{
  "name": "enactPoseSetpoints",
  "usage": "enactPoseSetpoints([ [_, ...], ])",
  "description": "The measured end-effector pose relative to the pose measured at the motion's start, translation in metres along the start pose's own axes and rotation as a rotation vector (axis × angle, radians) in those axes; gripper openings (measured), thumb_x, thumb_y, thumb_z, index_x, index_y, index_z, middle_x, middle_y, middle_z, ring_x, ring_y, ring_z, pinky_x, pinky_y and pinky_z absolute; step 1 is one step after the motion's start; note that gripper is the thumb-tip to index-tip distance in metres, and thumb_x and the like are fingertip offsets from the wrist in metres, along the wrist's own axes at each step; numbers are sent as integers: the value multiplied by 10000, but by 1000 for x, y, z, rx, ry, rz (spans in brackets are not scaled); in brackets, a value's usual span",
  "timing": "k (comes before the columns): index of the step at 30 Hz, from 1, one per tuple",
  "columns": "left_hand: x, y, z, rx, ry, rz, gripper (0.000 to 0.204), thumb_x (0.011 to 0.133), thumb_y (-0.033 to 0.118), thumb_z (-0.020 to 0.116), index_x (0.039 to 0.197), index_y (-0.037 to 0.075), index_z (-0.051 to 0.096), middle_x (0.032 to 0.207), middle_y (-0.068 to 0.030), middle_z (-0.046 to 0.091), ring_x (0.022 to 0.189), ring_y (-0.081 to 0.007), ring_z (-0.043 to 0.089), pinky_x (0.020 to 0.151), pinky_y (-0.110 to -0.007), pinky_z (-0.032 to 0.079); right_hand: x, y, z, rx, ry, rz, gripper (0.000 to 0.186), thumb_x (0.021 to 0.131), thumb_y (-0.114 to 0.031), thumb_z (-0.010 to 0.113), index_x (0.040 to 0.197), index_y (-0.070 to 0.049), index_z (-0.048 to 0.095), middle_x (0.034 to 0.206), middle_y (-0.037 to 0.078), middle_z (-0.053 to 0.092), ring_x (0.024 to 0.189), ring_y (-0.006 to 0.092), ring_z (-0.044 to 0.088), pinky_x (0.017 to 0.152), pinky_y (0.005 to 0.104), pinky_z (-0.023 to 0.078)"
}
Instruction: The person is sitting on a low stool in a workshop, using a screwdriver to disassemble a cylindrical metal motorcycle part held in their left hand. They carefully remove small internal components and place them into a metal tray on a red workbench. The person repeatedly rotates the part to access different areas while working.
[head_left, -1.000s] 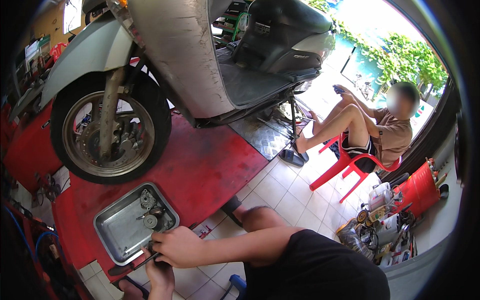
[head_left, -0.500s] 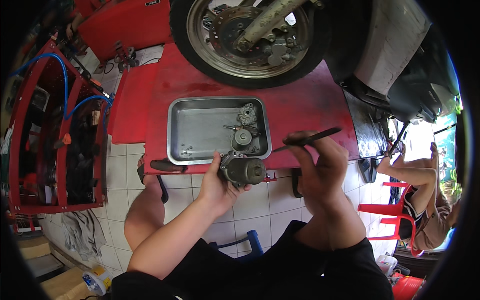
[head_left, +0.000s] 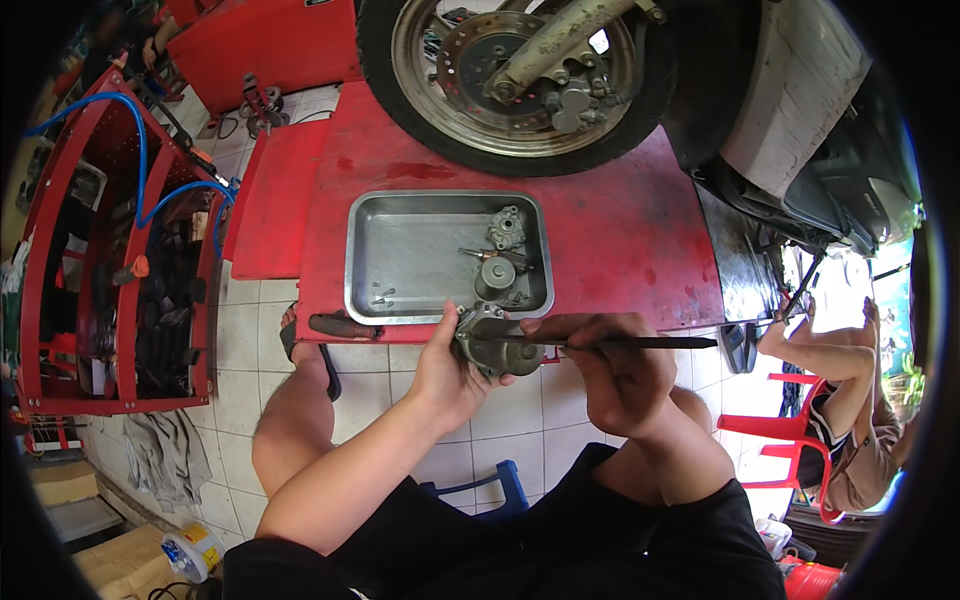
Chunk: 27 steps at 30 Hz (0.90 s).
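My left hand (head_left: 448,385) is closed around a grey metal housing (head_left: 518,358) with a rounded cylindrical body and a flanged end, held just off the tray's near edge. In my right hand (head_left: 628,378) is a long, flat, dark scraper-like tool (head_left: 670,343). Its left end lies across the flanged side of the housing, apparently touching it; the exact contact is hard to make out. Beyond the hands sits a metal tray (head_left: 400,205). Inside it are a cast cover (head_left: 507,228), a round metal can-shaped part (head_left: 495,278) and several small bolts (head_left: 383,296).
The tray rests on a red lift platform (head_left: 620,240) below a motorcycle front wheel (head_left: 450,150). A dark-handled tool (head_left: 343,326) lies at the platform's near edge. A red tool rack (head_left: 125,345) stands left, and another person sits on a red chair (head_left: 765,430) at right.
My right hand has come down and left, bringing the tool from the air beside the tray onto the housing. My left hand keeps its hold, and the view has shifted slightly.
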<state>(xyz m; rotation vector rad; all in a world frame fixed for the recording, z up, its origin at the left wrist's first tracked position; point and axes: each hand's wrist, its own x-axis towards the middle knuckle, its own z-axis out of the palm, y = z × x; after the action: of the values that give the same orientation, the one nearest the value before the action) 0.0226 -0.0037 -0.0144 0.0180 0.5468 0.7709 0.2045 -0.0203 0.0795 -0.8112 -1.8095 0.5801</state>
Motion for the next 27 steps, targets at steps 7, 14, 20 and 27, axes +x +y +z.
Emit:
enactPoseSetpoints([
  [7,0,-1,-1,24,-24,3,675,1041,604,232,1276,59,554,1066,-49,683,940,-236,667,731,-379,519,-4,-1,1,-46,-115,45,185,863,125,592,1016,25,567,1018,167,744,906,273,749,729,309,601],
  [14,3,-3,-9,64,-90,-10,719,1039,616,124,1292,79,530,1155,-106,690,1020,-210,671,690,-319,517,-5,-2,4,-66,-86,26,178,832,134,596,966,19,592,1002,159,746,883,272,753,723,331,618],
  [20,3,-5,-5,78,-42,-3,708,1040,615,144,1290,76,529,1180,-125,685,1009,-218,677,685,-329,519,-5,0,5,-143,-53,-36,210,809,118,663,980,15,597,957,155,747,817,257,755,663,318,609],
  [27,4,-11,-5,29,95,-9,636,1035,612,250,1227,103,580,1120,-79,692,973,-223,676,717,-391,530,10,-8,7,-251,-127,60,243,843,84,660,1071,3,633,948,143,722,847,298,732,714,348,584],
])
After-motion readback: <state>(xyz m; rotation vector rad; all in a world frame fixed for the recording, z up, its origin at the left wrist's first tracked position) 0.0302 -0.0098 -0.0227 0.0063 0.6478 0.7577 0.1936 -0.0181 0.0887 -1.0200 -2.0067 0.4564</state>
